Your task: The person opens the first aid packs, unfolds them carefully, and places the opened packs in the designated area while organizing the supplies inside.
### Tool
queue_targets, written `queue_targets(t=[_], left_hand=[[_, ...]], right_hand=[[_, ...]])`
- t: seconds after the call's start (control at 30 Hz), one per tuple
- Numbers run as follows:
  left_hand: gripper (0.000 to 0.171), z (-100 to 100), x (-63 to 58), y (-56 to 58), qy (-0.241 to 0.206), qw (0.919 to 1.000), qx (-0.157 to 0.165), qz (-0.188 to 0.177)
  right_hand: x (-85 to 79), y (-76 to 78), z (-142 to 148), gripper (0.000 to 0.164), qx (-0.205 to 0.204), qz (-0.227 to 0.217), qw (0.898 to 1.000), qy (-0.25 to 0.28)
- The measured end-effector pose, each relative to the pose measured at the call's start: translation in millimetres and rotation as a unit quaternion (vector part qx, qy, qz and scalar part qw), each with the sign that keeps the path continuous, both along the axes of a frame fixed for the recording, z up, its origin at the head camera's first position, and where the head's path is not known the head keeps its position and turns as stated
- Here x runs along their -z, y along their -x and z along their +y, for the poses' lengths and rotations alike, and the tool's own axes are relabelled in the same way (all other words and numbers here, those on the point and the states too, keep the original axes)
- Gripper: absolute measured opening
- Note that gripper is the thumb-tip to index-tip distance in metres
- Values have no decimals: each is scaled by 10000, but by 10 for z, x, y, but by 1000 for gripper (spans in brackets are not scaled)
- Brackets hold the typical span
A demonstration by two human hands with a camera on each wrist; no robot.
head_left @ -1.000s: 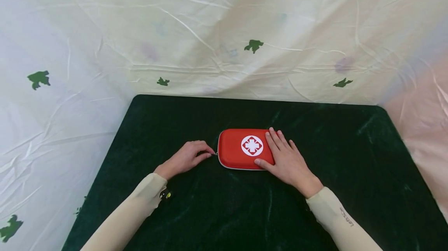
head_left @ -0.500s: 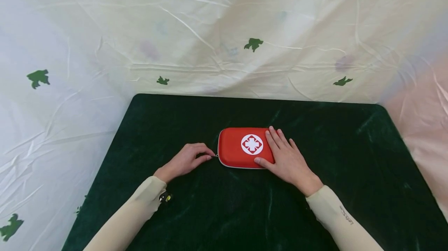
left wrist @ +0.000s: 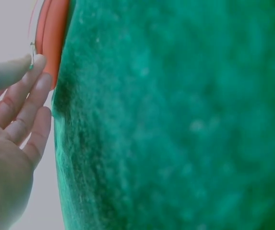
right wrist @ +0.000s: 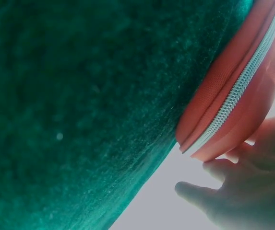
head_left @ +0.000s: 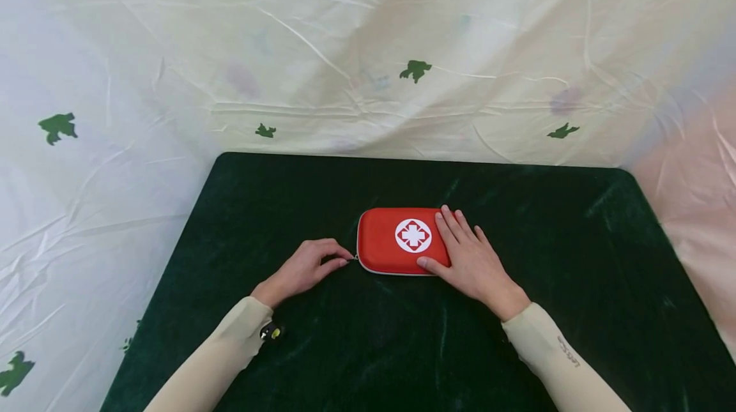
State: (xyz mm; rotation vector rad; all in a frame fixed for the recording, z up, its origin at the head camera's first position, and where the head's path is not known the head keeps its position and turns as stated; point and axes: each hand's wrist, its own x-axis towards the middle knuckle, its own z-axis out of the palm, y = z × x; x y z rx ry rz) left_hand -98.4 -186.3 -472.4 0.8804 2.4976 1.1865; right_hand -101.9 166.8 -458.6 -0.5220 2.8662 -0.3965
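Note:
A red zippered first-aid case (head_left: 376, 243) with a white cross emblem lies flat on the dark green cloth. At its left end, my left hand (head_left: 301, 266) pinches the small metal zipper pull (left wrist: 32, 56) between thumb and forefinger. The other fingers stay loosely bent, as the left wrist view shows. Across the case's right end rests my right hand (head_left: 474, 265), fingers spread and straight, thumb near the emblem. In the right wrist view, the silver zipper (right wrist: 235, 91) runs along the case's side and its teeth look joined there.
Dark green velvety cloth (head_left: 356, 348) covers the table, which has rounded far corners. Behind and at the sides hangs a pale, wrinkled curtain (head_left: 322, 41) printed with green birds and leaves.
My left hand has drawn the zipper pull slightly nearer to me along the case's left end. The right hand stays on the case. The head view has shifted a little.

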Motion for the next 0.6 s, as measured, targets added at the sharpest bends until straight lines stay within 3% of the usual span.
queue_targets(t=[0.6], left_hand=[[21,36,0,-99,-66,9999,4,-128]], right_hand=[[-3,1,-5,106,-15,7,10000,25]])
